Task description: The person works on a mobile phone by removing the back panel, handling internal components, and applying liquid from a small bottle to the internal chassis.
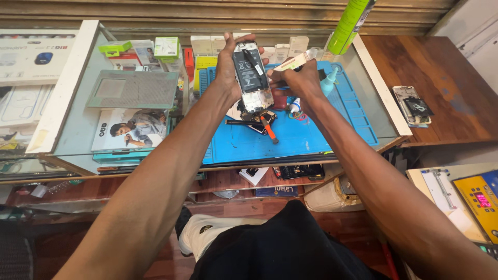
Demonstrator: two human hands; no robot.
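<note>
My left hand [226, 65] holds an opened phone [251, 78] upright above the blue work mat [311, 132]; the phone's back is off and its black battery and circuit boards show. My right hand [298, 78] is closed on a small white glue tube [291, 62], whose tip points at the phone's upper right edge. Under the phone, on the mat, lie a screwdriver with an orange handle [270, 130], black tweezers [244, 123] and small parts.
The mat lies on a glass counter [78, 135] with small boxes, a grey pad [134, 89] and a printed sheet. A teal squeeze bottle [328, 83] and a green can [348, 23] stand at the mat's far right. Another opened phone [412, 105] lies on the wooden table to the right.
</note>
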